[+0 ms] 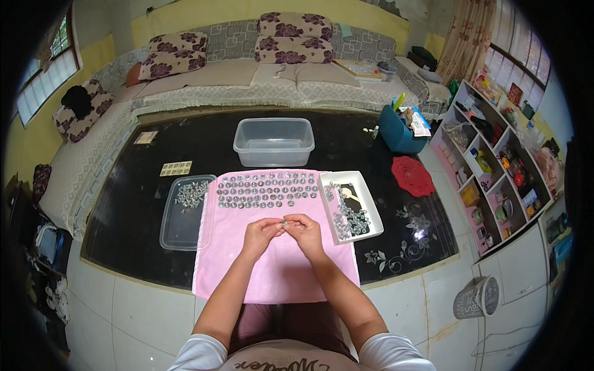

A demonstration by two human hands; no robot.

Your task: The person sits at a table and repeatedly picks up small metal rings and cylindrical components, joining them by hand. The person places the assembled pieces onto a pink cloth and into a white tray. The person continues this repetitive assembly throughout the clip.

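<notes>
Over a pink cloth [278, 278] my left hand [262, 233] and my right hand [302, 229] meet at the fingertips, pinching a small shiny metal piece [284, 223] between them. Just beyond, rows of small round metal pieces [267, 190] stand on the cloth. To the right, a white tray [377, 218] holds a pile of small metal and clear pieces [355, 221] and a pale spoon-like scoop [351, 194]. A clear plastic lid [178, 236] at the left, partly over the cloth's edge, bears a heap of small silvery pieces [191, 194].
Past the cloth, a clear plastic tub [274, 157] sits on the black table [125, 204]. A label sheet [176, 168] lies at the left; a red mat [413, 176] and a teal container [399, 134] are at the right. A waste bin [468, 301] stands on the tiled floor.
</notes>
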